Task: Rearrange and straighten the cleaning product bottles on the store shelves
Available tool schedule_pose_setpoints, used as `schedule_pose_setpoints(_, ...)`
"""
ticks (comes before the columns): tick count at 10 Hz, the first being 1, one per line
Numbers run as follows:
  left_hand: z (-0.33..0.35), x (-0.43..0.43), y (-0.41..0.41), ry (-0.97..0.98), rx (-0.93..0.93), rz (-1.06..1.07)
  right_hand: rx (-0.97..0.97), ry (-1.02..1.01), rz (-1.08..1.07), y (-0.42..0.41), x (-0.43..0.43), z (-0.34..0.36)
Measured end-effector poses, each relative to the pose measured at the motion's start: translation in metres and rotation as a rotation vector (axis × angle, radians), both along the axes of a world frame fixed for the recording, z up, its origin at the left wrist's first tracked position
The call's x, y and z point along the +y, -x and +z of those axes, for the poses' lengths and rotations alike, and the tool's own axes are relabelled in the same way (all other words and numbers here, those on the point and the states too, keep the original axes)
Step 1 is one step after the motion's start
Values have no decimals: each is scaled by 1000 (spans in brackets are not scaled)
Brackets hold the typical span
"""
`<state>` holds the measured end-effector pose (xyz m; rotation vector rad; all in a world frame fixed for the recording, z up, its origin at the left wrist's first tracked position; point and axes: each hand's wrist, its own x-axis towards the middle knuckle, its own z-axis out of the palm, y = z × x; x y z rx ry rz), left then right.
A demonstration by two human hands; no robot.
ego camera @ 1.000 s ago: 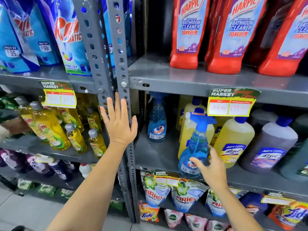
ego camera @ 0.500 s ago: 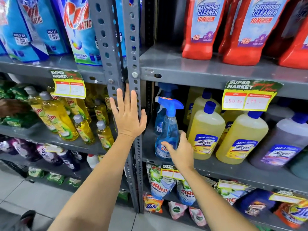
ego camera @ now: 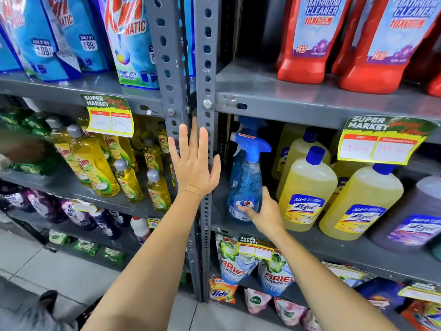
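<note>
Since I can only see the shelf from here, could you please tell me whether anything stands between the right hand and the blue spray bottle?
Nothing visible does: the right hand already touches the lower front of the blue spray bottle. The yellow Lizol bottle stands to its right, not between them.

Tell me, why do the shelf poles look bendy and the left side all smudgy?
In the head view, the wide-angle lens bows the grey upright posts and leans the red bathroom cleaner bottles outward; the far left edge by the green packets is blurred; ceiling light glares off the blue detergent pouches; the blue spray bottle at the centre stays sharp.
</note>
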<state>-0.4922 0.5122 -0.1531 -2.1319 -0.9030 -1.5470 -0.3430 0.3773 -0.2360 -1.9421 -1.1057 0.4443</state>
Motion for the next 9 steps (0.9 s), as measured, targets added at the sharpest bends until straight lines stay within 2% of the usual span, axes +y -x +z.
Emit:
schedule_pose_setpoints(2,0,-1,-1,7,4,-2,48,29,67,-15,15,-1)
schedule_pose_setpoints(4,-1,0,-1,14,-4,9,-65,55,89,-15,14,-5)
schedule_pose_setpoints(8,0,-2,-2,1,1,4,-61,64,87,-15,15,-6)
schedule_pose_setpoints(9,-3,0,-2,-11,-27,7,-4,41,121,-12,15,-9)
